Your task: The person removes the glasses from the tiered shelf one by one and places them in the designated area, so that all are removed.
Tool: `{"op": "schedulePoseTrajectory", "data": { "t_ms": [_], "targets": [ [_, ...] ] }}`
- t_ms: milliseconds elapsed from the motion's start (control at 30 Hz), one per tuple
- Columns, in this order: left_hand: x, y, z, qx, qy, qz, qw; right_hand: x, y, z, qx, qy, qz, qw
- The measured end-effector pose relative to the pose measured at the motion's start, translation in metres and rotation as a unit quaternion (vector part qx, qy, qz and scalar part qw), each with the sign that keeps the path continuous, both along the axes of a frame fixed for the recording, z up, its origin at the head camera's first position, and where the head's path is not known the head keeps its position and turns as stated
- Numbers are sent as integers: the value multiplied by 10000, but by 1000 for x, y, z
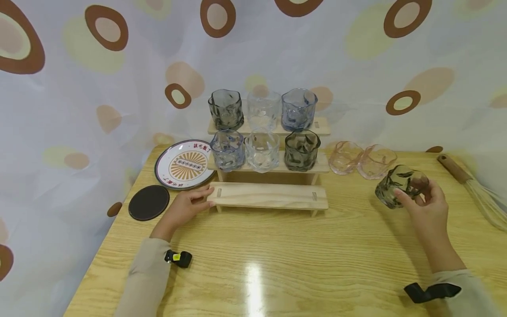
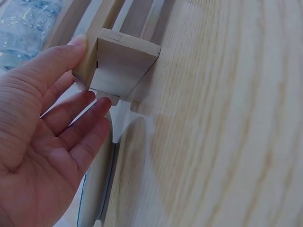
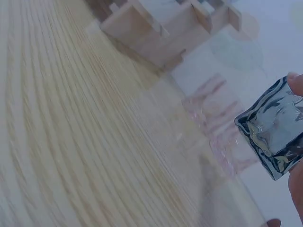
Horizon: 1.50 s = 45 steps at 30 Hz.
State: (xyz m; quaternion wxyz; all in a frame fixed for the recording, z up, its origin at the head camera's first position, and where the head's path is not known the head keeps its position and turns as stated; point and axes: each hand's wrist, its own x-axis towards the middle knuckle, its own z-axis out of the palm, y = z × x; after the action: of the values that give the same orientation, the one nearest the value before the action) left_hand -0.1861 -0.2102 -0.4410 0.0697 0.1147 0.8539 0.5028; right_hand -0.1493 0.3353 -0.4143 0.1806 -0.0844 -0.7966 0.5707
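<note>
My right hand [image 1: 421, 204] grips a smoky grey crumpled glass cup [image 1: 400, 185], tilted and held just above the table at the right; the same grey cup [image 3: 274, 127] shows in the right wrist view. My left hand [image 1: 188, 207] rests with straight fingers against the left end of the lowest step of a wooden three-step rack [image 1: 271, 196]; the rack end [image 2: 118, 64] lies against my thumb [image 2: 57, 59] in the left wrist view. Two upper steps carry several grey, clear and blue cups, such as a grey cup [image 1: 302, 149].
Two pink cups [image 1: 362, 159] sit on the table right of the rack. A printed plate [image 1: 183, 165] and a dark round coaster [image 1: 149, 202] lie at the left. A bamboo whisk [image 1: 475, 187] lies at the far right edge. A patterned curtain hangs behind the wooden table [image 1: 257, 259].
</note>
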Motion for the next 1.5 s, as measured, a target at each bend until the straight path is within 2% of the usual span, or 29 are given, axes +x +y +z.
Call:
{"op": "schedulePoseTrajectory", "data": {
  "t_ms": [167,300,367,500,733,867,1200,1500],
  "targets": [
    [-1,-1,1,70,-31,8,10000,-9,21,-4,-237,-127,-224,9994],
    [-1,-1,1,154,-13,13,9999,-22,34,-6,-558,-133,-324,9978],
    [-1,-1,1,165,7,-1,9999,-29,39,-7,-558,-133,-399,9976],
    [-1,0,1,114,49,14,9999,-47,47,-8,-498,-108,-608,9968],
    [-2,1,4,81,-30,30,10000,-71,60,-11,246,-406,-927,9946],
    [-1,2,5,112,-40,-4,9999,-79,62,-15,78,-530,-1034,9932],
    [-2,0,1,23,90,75,9999,-92,58,-26,56,-1225,-970,9877],
    [-2,1,3,-26,-2,107,9999,-99,58,-32,-34,-1271,-765,9889]
  ]
}}
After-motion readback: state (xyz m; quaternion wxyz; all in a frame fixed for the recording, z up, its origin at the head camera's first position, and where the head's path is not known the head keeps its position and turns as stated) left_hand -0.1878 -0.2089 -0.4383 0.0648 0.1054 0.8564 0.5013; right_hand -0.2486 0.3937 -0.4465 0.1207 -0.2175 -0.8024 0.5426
